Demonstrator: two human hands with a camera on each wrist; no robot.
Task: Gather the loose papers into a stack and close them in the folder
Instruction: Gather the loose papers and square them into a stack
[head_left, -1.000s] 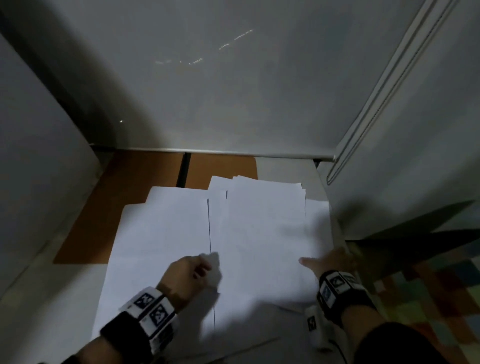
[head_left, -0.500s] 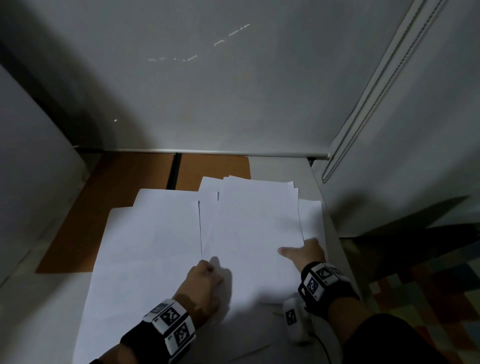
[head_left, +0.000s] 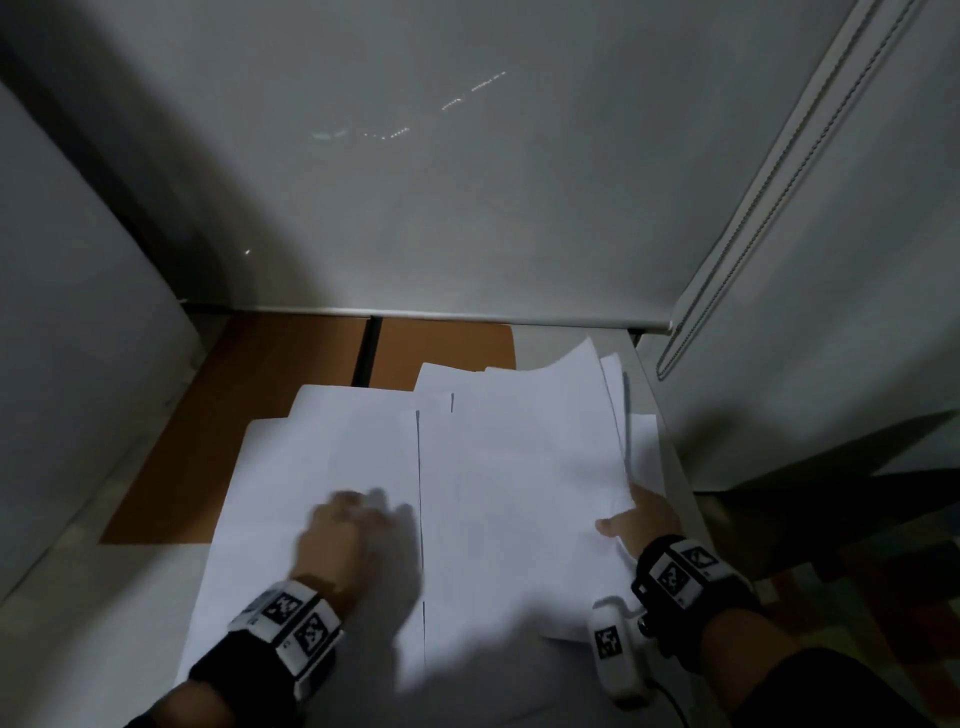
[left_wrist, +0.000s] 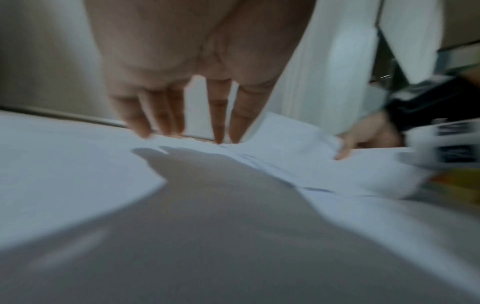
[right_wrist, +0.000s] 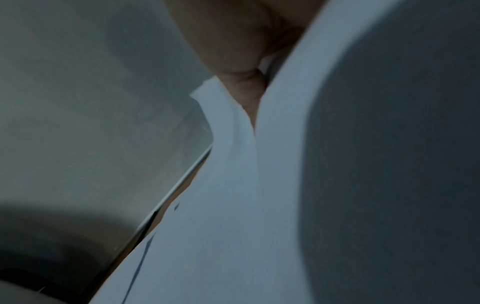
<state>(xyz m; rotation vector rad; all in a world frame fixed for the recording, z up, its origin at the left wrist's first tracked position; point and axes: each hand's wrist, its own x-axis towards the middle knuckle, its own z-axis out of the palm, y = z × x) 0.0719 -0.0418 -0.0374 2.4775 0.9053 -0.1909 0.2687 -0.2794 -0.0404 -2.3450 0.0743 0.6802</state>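
R hand (head_left: 641, 519) pinching right edge of papers (head_left: 519, 467), thumb on top, fingers hidden beneath, edge lifted and curling, prob. to slide that bunch leftward into one stack; L hand (head_left: 353, 535) flat on left sheets, fingers (left_wrist: 168, 115) straight, tips touching paper, likely pinning them vs. slipping; papers spread in two overlapping lots over brown folder (head_left: 249, 415), which lies open beneath, far corners showing; stack not yet squared, folder not closed.
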